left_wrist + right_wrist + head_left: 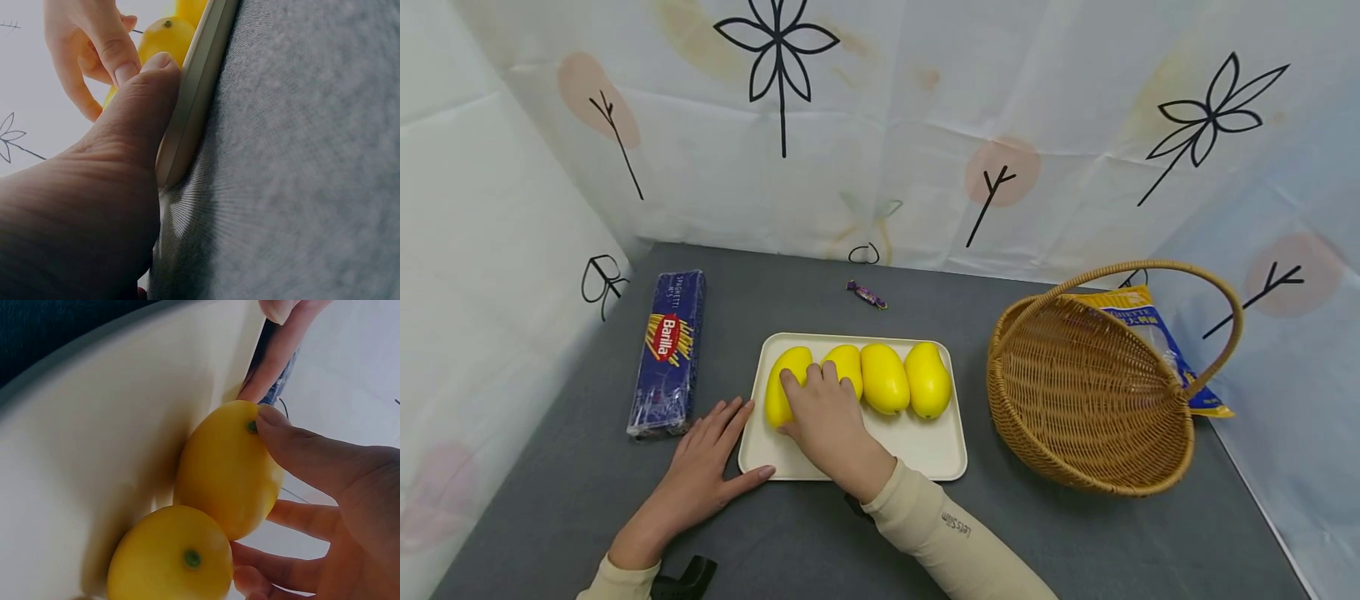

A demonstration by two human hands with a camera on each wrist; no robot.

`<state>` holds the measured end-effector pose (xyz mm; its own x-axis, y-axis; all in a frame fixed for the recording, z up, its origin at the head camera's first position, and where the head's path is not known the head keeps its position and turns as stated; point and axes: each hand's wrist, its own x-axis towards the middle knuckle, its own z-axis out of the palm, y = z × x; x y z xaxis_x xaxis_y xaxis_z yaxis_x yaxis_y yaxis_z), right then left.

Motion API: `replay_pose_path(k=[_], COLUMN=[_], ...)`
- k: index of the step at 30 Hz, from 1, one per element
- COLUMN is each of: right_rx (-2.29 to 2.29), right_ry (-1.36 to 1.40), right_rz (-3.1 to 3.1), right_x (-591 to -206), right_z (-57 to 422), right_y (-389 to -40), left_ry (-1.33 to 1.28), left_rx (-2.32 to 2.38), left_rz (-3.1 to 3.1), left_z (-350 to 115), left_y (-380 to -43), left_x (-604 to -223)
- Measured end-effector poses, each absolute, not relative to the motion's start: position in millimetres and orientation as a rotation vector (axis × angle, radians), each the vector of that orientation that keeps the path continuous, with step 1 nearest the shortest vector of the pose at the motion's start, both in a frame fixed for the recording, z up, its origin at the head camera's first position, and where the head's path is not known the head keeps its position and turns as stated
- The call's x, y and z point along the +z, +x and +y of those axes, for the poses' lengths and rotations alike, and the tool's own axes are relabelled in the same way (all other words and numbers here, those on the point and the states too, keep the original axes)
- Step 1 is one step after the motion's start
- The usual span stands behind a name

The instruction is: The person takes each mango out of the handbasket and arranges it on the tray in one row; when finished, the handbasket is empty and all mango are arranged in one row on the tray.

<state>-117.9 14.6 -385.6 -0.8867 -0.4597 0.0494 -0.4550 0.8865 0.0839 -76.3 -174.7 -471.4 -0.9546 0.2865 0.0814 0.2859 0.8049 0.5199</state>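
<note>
Several yellow mangoes lie in a row in a cream tray (917, 454) in the head view. My right hand (833, 425) reaches over the tray and grips the leftmost mango (777, 402). In the right wrist view its thumb presses by the green stem end of that mango (225, 472), with the fingers at the far side; a neighbouring mango (165, 556) touches it. My left hand (700, 471) lies at the tray's left edge with fingers spread. Its thumb (137, 103) rests against the tray rim (194, 94) in the left wrist view.
A blue spaghetti pack (666, 358) lies to the left. Behind the tray is a small purple wrapped candy (867, 295). On the right stands a wicker basket (1090, 400) with a tall handle, and a blue and yellow bag (1202, 392) sits behind it. Patterned cloth (880, 125) encloses the grey table.
</note>
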Motion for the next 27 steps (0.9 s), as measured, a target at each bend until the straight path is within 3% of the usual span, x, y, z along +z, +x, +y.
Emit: replay_pose_path(k=[27], right_rx=[-0.088], right_ry=[0.659], right_rz=[-2.933], right_x=[-395.2], right_z=[12.1], right_y=[-124.6], left_ry=[0.477], left_rx=[0.841], left_rz=[2.990], left_z=[-175.3], left_y=[-76.9], left_x=[-472.2])
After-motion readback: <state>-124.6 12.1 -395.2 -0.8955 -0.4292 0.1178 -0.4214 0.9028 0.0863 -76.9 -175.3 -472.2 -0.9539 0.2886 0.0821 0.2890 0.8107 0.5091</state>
